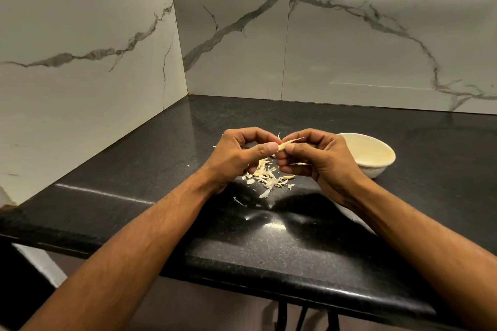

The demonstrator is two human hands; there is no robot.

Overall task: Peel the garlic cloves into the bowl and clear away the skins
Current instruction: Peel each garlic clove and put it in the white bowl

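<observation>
Left hand [236,154] and right hand [320,157] pinch 1 clove [283,147], long axis left-right between them; bowl [376,166] just beside right hand.

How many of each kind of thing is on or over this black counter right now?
Hands: 2, left hand and right hand
Garlic clove, pinched between both hands: 1
Bowl: 1
Pile of skins: 1
Total: 5
</observation>
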